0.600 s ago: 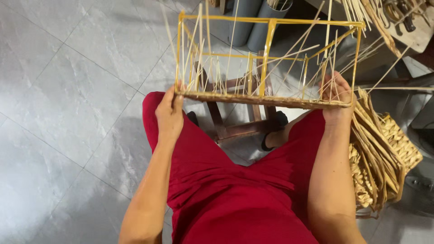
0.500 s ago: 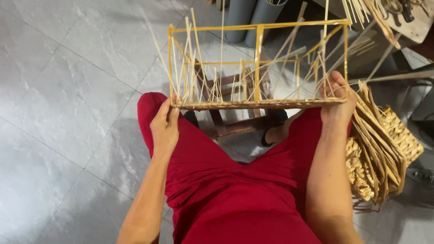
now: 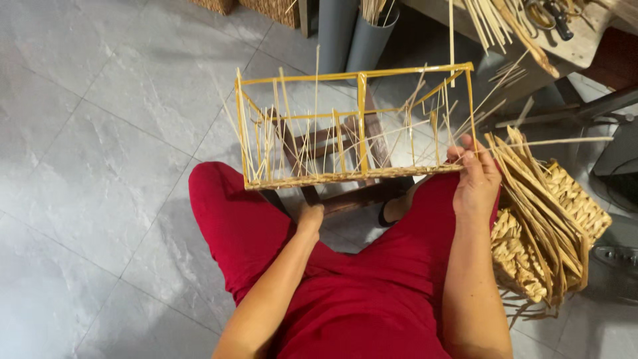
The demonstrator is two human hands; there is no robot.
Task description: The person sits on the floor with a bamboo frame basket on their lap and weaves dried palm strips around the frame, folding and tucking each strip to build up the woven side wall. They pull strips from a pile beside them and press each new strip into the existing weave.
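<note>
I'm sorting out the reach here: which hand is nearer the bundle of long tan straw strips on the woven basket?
Right. The right hand grips the yellow wire frame beside the bundle of straw strips; the left hand sits under the frame, farther away.

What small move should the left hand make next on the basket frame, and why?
Probably the left hand should move back up to grip the frame at its left corner. Only the right hand holds the frame, at its right end, while the left hand sits below the woven bottom edge and many loose reeds stick up.
</note>
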